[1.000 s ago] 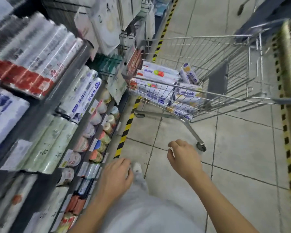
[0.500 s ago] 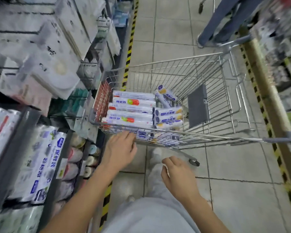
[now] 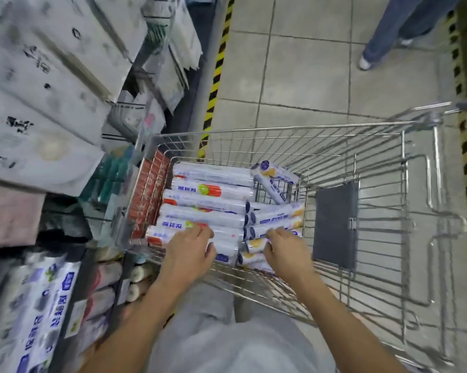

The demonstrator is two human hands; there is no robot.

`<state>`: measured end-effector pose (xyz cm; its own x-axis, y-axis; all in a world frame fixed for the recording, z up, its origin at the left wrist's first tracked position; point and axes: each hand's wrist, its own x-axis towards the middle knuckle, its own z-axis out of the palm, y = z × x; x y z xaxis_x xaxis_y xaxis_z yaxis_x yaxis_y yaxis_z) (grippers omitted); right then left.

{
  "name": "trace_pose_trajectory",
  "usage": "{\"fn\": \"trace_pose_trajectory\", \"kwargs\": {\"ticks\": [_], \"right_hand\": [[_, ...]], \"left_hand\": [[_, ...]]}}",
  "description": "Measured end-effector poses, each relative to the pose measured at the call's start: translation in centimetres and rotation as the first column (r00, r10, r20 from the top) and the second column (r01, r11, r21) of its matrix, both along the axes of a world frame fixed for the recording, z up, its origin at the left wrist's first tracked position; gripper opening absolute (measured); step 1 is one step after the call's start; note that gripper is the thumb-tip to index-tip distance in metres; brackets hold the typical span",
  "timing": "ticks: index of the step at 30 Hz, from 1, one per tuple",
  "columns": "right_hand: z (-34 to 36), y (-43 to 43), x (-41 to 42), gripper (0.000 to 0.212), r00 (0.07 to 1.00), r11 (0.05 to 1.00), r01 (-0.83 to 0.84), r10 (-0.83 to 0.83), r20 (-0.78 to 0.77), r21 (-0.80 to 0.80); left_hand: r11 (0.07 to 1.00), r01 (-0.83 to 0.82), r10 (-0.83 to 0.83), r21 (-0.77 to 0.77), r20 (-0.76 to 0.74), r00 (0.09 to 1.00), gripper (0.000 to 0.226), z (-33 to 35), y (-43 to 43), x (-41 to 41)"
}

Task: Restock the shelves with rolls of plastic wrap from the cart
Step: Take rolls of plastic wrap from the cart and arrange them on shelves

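Head view: a silver wire shopping cart (image 3: 280,127) stands on the pale tiled floor (image 3: 294,71), its left end close against the store shelves (image 3: 73,278). The task's things lie in the cart's left half. The long rolls of plastic wrap (image 3: 208,203) are white film-covered cylinders with blue print and an orange-and-green patch. They are stacked side by side in a row from the far side to the near side, flat, each with its long axis across the picture from left to right. Just to their right lie the short rolls of plastic wrap (image 3: 276,212), white with dark blue round ends and yellow at the other end. They lie flat too, on the same left-to-right axis, blue ends touching the ends of the long ones. Two more short tilted rolls (image 3: 276,175) sit at the far side, slanting from upper left to lower right.

The left grip (image 3: 192,254), a bare hand, lies on top of the nearest long rolls, fingers bent over one and thumb spread to the right. The right grip (image 3: 286,253) lies on the nearest short rolls, fingertips curled onto them. Whether either grip has closed round a roll I cannot tell.

A dark grey flap (image 3: 334,224) stands in the cart to the right of the rolls. White and blue packs (image 3: 43,313) fill the lower left shelf.
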<state>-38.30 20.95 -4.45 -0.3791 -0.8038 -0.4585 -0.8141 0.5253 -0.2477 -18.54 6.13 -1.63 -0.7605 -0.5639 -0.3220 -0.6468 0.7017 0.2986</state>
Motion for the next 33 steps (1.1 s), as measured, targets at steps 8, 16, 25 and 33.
{"fn": "trace_pose_trajectory", "kwargs": {"ticks": [8, 16, 25, 33], "right_hand": [[-11.2, -5.7, -7.9, 0.038, 0.999, 0.927, -0.028, 0.009, 0.051, 0.374], [-18.2, -8.8, -9.6, 0.063, 0.951, 0.866, -0.305, 0.299, 0.076, 0.396], [-14.8, -10.8, -10.9, 0.051, 0.918, 0.999, 0.006, -0.02, 0.395, 0.037], [-9.7, -14.7, -6.5, 0.027, 0.364, 0.822, 0.498, -0.488, 0.793, 0.277]], "left_hand": [[0.975, -0.126, 0.092, 0.182, 0.184, 0.979, 0.038, -9.4, -3.2, -3.0], [0.964, -0.082, 0.017, 0.254, 0.25, 0.968, 0.042, -15.0, -4.7, -4.4], [0.692, -0.365, 0.285, 0.623, 0.229, 0.931, 0.064, -15.3, -5.7, -5.9], [0.389, -0.47, 0.476, 0.792, 0.264, 0.839, 0.09, -12.9, -6.9, -9.0]]}}
